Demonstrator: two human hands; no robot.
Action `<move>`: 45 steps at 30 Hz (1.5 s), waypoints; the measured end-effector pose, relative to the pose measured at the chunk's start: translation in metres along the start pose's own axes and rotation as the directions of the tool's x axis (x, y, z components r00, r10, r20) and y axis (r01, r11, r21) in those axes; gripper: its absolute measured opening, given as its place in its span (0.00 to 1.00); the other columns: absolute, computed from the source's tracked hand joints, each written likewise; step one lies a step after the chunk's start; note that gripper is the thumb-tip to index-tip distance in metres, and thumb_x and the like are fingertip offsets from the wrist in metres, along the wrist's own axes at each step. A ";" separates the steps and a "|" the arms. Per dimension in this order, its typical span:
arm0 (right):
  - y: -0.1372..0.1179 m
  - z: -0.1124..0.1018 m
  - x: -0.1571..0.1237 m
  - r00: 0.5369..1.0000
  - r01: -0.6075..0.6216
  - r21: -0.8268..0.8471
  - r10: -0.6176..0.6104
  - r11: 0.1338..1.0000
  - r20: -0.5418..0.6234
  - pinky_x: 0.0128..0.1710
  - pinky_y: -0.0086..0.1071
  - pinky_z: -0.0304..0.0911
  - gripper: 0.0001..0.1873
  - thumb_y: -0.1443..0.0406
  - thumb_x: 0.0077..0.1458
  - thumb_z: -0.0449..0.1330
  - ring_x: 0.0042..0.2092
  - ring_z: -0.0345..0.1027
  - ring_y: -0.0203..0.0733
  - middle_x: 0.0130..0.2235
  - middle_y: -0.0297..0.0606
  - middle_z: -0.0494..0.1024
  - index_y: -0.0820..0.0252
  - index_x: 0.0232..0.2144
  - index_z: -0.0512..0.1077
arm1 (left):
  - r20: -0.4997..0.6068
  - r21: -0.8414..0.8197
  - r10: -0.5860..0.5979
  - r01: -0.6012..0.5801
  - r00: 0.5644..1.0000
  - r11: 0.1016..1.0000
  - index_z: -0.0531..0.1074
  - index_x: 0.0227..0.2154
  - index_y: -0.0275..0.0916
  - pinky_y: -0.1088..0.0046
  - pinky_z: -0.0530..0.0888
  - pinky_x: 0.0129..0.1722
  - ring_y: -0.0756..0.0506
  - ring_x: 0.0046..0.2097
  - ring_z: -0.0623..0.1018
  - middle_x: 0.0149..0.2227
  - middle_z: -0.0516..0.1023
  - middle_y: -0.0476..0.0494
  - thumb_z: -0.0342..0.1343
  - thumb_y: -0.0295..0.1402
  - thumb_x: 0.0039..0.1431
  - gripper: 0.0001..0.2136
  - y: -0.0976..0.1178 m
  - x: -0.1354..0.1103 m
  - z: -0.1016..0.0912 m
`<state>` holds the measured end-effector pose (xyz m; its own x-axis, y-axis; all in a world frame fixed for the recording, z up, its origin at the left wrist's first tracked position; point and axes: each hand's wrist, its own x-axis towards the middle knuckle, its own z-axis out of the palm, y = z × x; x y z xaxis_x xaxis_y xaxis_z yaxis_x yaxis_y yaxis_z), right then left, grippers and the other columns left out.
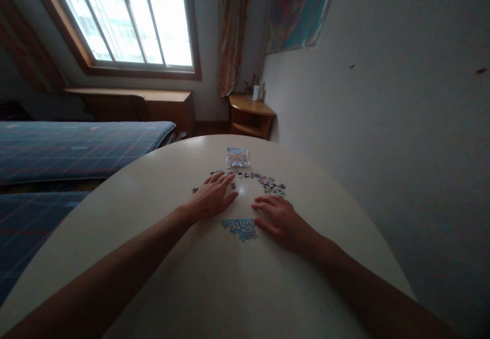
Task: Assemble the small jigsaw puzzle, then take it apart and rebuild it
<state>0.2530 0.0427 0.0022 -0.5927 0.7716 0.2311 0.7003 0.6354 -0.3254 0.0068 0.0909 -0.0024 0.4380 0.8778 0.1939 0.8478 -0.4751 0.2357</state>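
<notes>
On the pale round table lies a partly joined jigsaw puzzle (241, 228) with light blue pieces and white lettering. My left hand (215, 196) is spread over the loose pieces at the left, fingers stretched forward and partly hiding them. To the right of the joined section, my right hand (276, 217) lies low with its fingers apart, its thumb close to the puzzle's edge. Loose jigsaw pieces (271, 185) form an arc beyond both hands. Behind that arc is a small picture sheet (237, 157). Neither hand visibly holds a piece.
The round white table (161, 283) fills the foreground. A plaid-covered bed (84, 147) stands at the left, near a wooden desk (168, 99) under the window. A corner shelf (250, 105) is beyond the table, and a wall (383, 124) runs along the right.
</notes>
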 end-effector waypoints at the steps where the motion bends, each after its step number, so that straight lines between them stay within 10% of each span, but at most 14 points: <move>1: -0.001 -0.001 0.000 1.000 -0.002 -0.001 0.002 1.000 0.003 0.60 0.46 0.55 0.18 0.59 0.61 0.58 0.58 0.63 0.48 0.55 0.45 0.73 0.59 0.51 0.72 | 0.000 -0.018 0.003 -0.003 1.000 1.000 0.56 0.64 0.36 0.52 0.60 0.63 0.37 0.67 0.58 0.64 0.63 0.35 0.45 0.43 0.66 0.27 0.003 0.002 0.001; 13: 0.000 0.000 0.001 0.997 -0.067 0.006 0.067 0.998 -0.037 0.58 0.47 0.56 0.20 0.59 0.61 0.57 0.57 0.63 0.48 0.55 0.44 0.74 0.56 0.54 0.70 | 0.114 -0.393 0.103 -0.051 0.988 0.918 0.53 0.64 0.34 0.56 0.59 0.65 0.40 0.67 0.58 0.65 0.60 0.34 0.49 0.26 0.56 0.31 0.057 -0.043 -0.009; 23: -0.001 -0.005 0.000 0.995 -0.081 -0.118 0.073 0.990 -0.065 0.57 0.48 0.58 0.13 0.61 0.63 0.54 0.56 0.64 0.49 0.52 0.42 0.75 0.55 0.45 0.76 | 0.054 -0.207 0.375 -0.357 0.925 0.911 0.55 0.64 0.43 0.53 0.59 0.65 0.40 0.64 0.63 0.63 0.65 0.41 0.51 0.34 0.62 0.27 0.048 -0.083 -0.005; 28: -0.006 -0.005 -0.001 1.000 0.019 -0.121 -0.018 0.992 0.012 0.62 0.48 0.52 0.22 0.62 0.65 0.50 0.63 0.56 0.49 0.60 0.41 0.69 0.55 0.60 0.65 | 0.078 -0.152 0.433 -0.419 0.898 0.895 0.60 0.61 0.43 0.52 0.59 0.65 0.40 0.64 0.63 0.64 0.64 0.43 0.51 0.34 0.62 0.24 0.049 -0.083 -0.008; 37: -0.004 -0.017 -0.001 1.000 -0.025 -0.077 0.026 0.997 0.015 0.51 0.42 0.62 0.04 0.65 0.58 0.60 0.46 0.72 0.46 0.41 0.40 0.80 0.57 0.34 0.76 | -0.004 -0.064 0.316 -0.316 0.949 0.947 0.66 0.56 0.42 0.53 0.65 0.60 0.38 0.59 0.67 0.60 0.69 0.43 0.50 0.34 0.64 0.18 0.047 -0.089 -0.005; 45: -0.018 -0.019 -0.006 0.993 0.021 0.181 -0.041 0.983 0.109 0.51 0.35 0.65 0.09 0.69 0.58 0.59 0.46 0.72 0.40 0.43 0.37 0.80 0.55 0.42 0.75 | -0.019 -0.119 0.334 -0.334 0.942 0.935 0.66 0.56 0.42 0.55 0.67 0.60 0.39 0.60 0.67 0.60 0.70 0.43 0.51 0.33 0.63 0.19 0.044 -0.088 -0.002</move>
<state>0.2517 0.0270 0.0240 -0.6608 0.7367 0.1434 0.6042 0.6355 -0.4806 0.0048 -0.0072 -0.0076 0.6900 0.6677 0.2794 0.6110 -0.7443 0.2695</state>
